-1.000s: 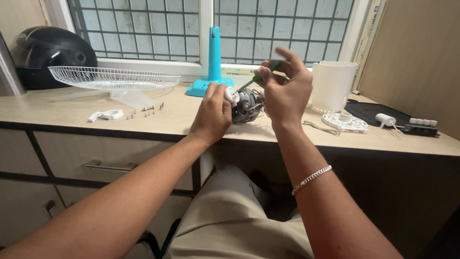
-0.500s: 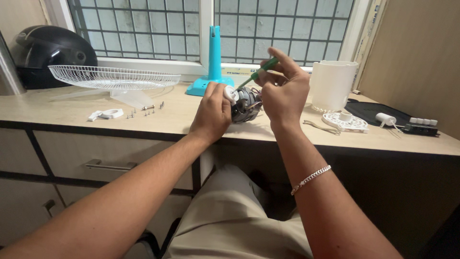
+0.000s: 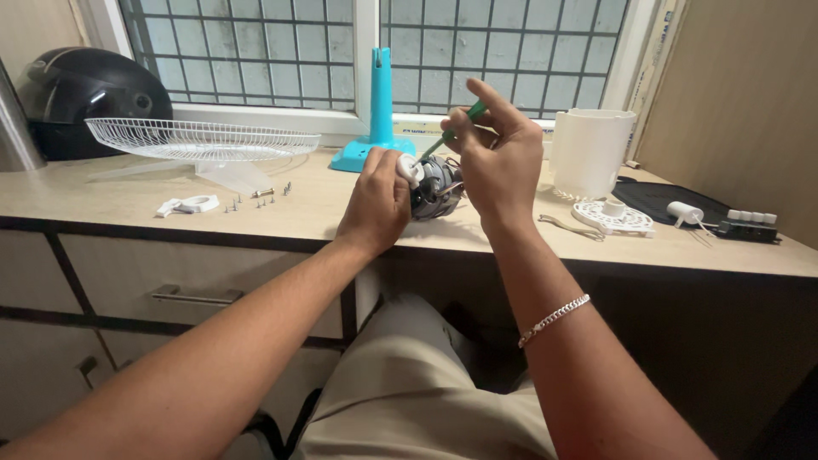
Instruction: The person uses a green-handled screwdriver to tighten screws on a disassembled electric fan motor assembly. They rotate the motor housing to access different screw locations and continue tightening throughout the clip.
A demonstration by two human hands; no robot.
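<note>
Gripping the fan motor (image 3: 436,189) at the front edge of the wooden counter (image 3: 128,200), our left hand (image 3: 375,204) is clenched round its near side, a white fitting showing above the knuckles. Our right hand (image 3: 501,162) pinches a green-handled screwdriver (image 3: 460,121) between thumb and fingers. We note the tool's long axis slanting down and leftward from the fingers into the motor, which lies just below and left of the right hand. Loose screws (image 3: 260,198) lie well apart, to the left.
</note>
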